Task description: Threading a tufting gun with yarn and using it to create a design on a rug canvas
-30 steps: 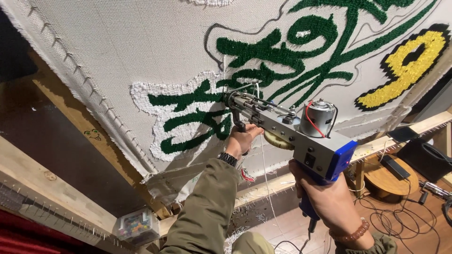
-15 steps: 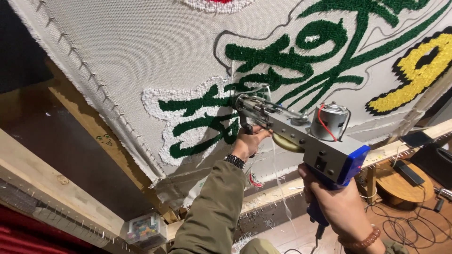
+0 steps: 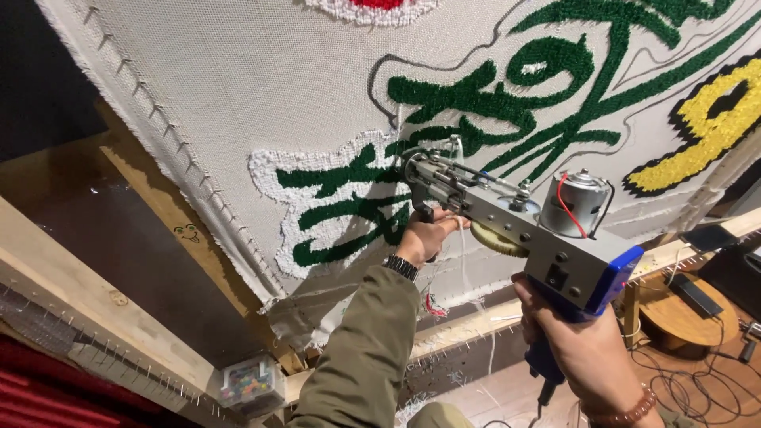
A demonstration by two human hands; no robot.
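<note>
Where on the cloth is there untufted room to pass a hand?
Bare cloth runs between the nailed left edge and the white-bordered green tufting. It is crowded at the tufting gun, where the left hand and right hand grip it.

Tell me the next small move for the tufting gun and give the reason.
Probably ease the tufting gun slightly along the white patch: its tip sits at the white and green edge on the cloth, left hand on the front grip, right hand on the handle.

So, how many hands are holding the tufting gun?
2. The left hand grips the front handle under the tufting gun; the right hand grips the blue rear handle.
</note>
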